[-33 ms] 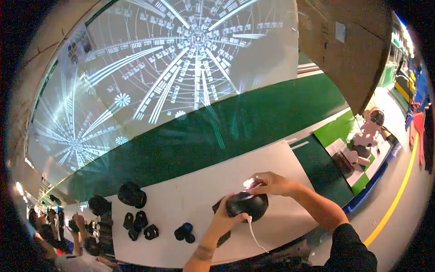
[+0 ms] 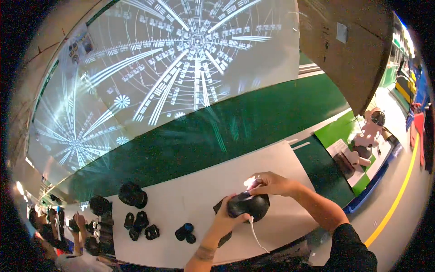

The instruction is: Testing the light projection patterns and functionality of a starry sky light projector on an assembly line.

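A rounded black projector-like device (image 2: 256, 207) sits over the white table (image 2: 181, 197), with a bright light at its far side and a white cable (image 2: 255, 235) running from its near side. My left hand (image 2: 225, 218) wraps round its left side, thumb in front. At the lit end, the fingers of my right hand (image 2: 272, 183) pinch together beside the glow; whatever they grip is hidden. A dark piece (image 2: 223, 240) shows partly beneath my left hand. Farther left lie small black round parts (image 2: 185, 232).
More black parts (image 2: 140, 220) and a larger black rounded unit (image 2: 132, 195) are at the table's left. White line patterns (image 2: 198, 41) shine on the wall beyond. A brown panel (image 2: 344, 50) hangs at right, above a pink-white device (image 2: 371, 129). Other people's hands (image 2: 79, 222) work at far left.
A dark patch has spread over the lower right of the projected pattern, cutting off some lines. My hands keep nearly the same place on the projector-like device. The view shifts slightly.
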Demonstrator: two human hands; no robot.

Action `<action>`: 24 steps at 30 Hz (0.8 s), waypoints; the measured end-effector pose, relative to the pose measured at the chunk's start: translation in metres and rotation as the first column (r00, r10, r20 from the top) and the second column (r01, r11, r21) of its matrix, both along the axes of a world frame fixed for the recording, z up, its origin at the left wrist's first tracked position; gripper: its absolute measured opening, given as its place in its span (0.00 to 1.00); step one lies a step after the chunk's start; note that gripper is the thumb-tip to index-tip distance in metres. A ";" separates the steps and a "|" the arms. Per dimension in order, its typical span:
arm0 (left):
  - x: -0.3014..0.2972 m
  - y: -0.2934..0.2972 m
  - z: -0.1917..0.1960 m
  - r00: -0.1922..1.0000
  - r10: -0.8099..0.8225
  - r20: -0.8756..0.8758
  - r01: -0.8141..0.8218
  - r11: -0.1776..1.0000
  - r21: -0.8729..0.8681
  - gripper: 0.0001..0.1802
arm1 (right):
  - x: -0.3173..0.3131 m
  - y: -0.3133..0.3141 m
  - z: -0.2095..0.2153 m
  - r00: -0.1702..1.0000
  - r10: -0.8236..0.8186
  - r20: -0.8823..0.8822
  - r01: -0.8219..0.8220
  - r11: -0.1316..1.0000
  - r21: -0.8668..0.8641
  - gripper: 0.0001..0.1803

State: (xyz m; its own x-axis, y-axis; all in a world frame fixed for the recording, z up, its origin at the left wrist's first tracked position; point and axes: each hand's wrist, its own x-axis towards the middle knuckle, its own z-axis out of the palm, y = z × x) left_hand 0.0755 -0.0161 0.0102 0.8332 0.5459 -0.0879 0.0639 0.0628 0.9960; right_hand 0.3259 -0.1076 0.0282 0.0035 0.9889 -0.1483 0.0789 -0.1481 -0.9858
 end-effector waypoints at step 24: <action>-0.031 0.022 0.025 0.940 0.315 0.132 -0.340 0.897 0.281 0.28 | -0.018 -0.050 0.105 0.884 -0.445 0.146 0.214 0.661 0.720 0.10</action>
State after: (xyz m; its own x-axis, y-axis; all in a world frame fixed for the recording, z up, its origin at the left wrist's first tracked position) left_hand 0.0449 0.0060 0.0354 0.6002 0.7793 0.1801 0.0086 -0.2315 0.9728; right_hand 0.3080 -0.1572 0.1334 0.2763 0.7414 0.6115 0.4485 0.4633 -0.7643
